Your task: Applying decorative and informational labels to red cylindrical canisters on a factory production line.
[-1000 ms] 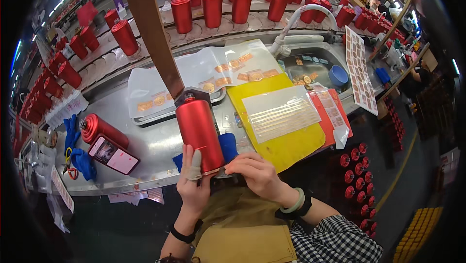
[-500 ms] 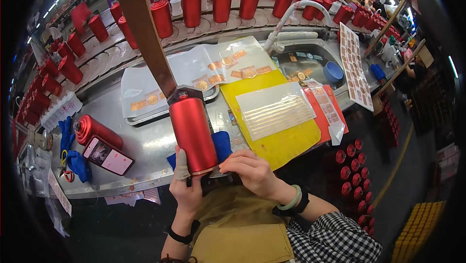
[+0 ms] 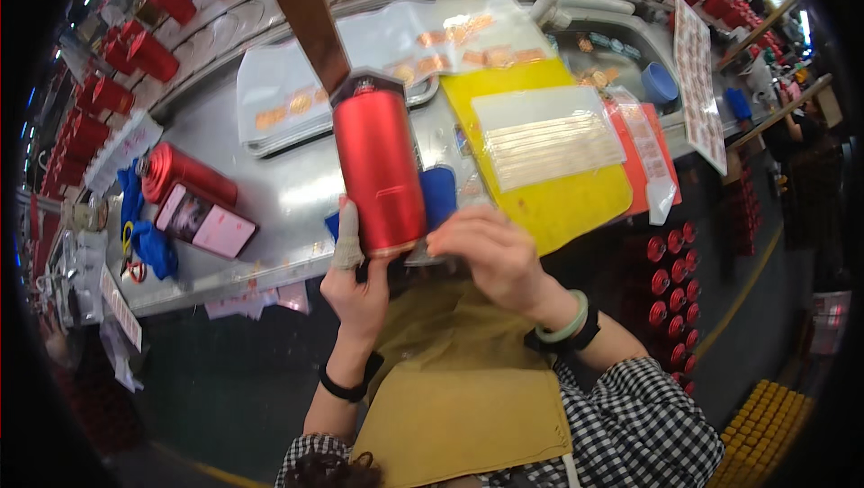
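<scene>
A glossy red bottle [image 3: 378, 159] lies before me, its neck pointing away and its base toward me. My left hand [image 3: 358, 290] grips the bottle near its base; a pale wrap covers one finger. At the base's right edge, the bent fingers of my right hand [image 3: 490, 254] are pinched together. What they hold, if anything, is too small and blurred to make out. A thin gold line rings the base. Under the bottle a blue cloth [image 3: 439, 197] shows on the right side. The bottle's neck end is by the foot of a brown post [image 3: 306, 24].
A second red bottle [image 3: 193, 176] lies at left behind a phone [image 3: 205, 221], beside blue gloves [image 3: 153, 249] and scissors [image 3: 128, 240]. Gold labels on clear film lie on a tray behind. Right are a yellow mat [image 3: 576, 204], a strip sheet [image 3: 549, 141] and a sink holding a blue bowl [image 3: 660, 83].
The whole view has tilted down, so the bench sits higher in the picture. Both hands stay at the bottle's base; the right hand's fingers have shifted slightly and look blurred.
</scene>
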